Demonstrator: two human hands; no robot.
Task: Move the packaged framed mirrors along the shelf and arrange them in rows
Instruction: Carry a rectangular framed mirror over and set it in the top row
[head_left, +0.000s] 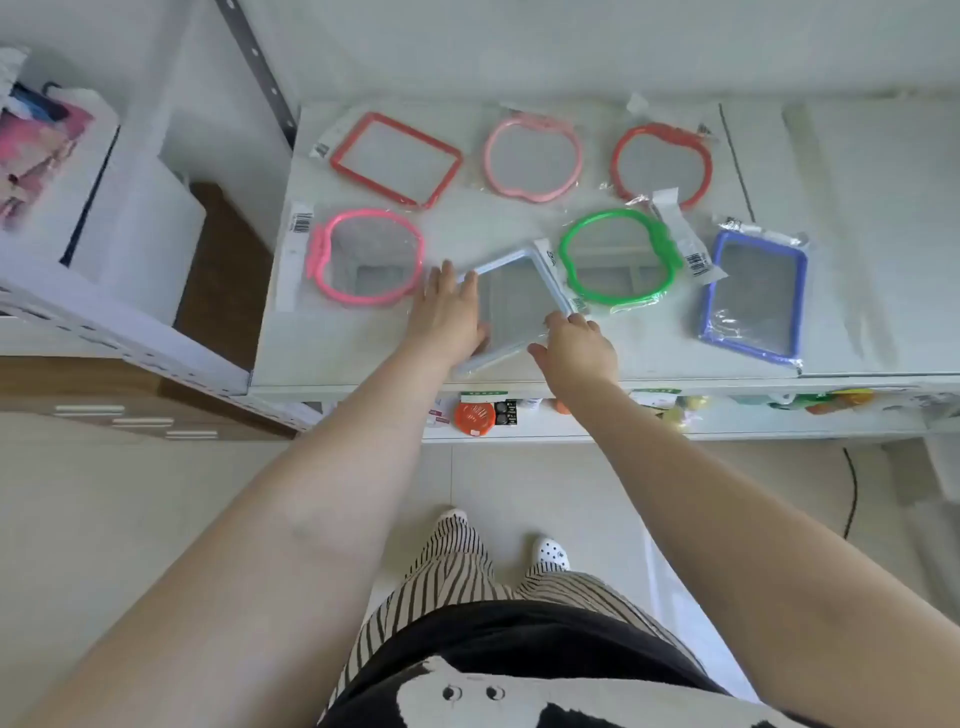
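Observation:
Several packaged framed mirrors lie on the white shelf. At the back lie a red rectangular one, a pale pink apple-shaped one and a red apple-shaped one. In front lie a hot pink apple-shaped one, a green apple-shaped one and a blue rectangular one. Between pink and green sits a light blue rectangular mirror, turned at an angle. My left hand lies flat on its left edge with straight fingers. My right hand touches its right front corner, fingers loosely bent.
The shelf's front edge runs just below the mirrors. A lower shelf holds small goods, among them an orange round item. A grey upright post stands at the shelf's left. White boxes sit on a neighbouring shelf to the left.

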